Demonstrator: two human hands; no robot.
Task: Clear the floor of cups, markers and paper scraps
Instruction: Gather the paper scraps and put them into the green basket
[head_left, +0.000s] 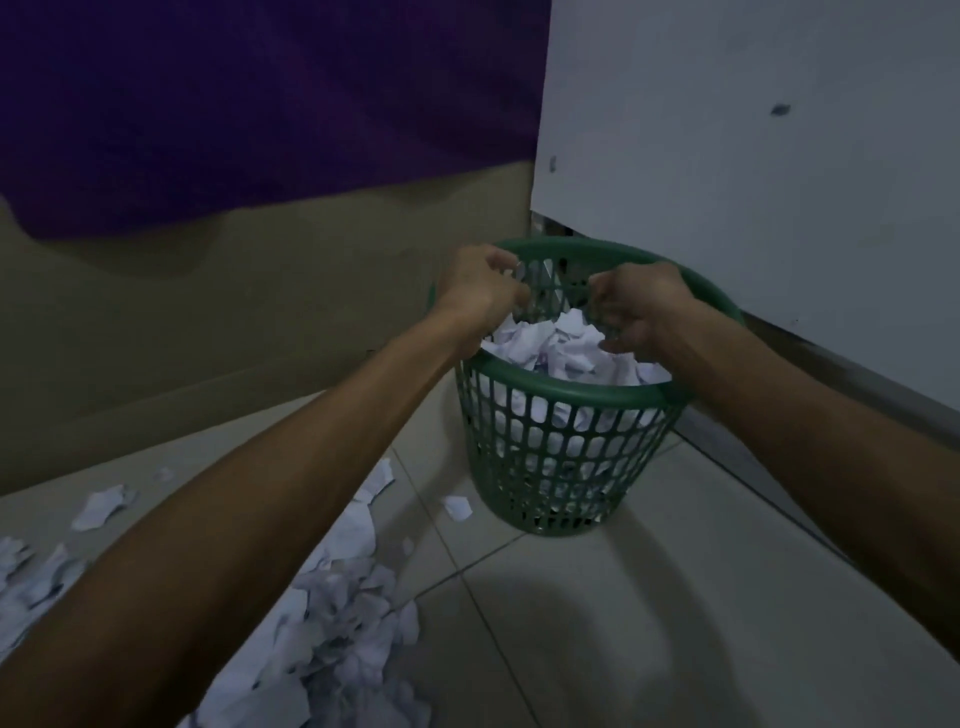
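A green plastic mesh basket (561, 467) stands on the tiled floor, heaped with white paper scraps (550, 348). Both my hands hang over its open top. My left hand (480, 291) is above the left rim with its fingers curled downward. My right hand (641, 306) is over the right side, fingers curled, its thumb against the top of the heap. Whether either hand holds paper is hidden by the fingers. More torn paper scraps (343, 613) lie in a pile on the floor at the lower left, and a single scrap (458, 506) lies beside the basket.
A white cabinet panel (753, 156) rises right behind the basket. A beige wall (260, 312) with purple cloth (234, 104) above it stands to the left. Bare tiles (649, 623) stretch in front of the basket.
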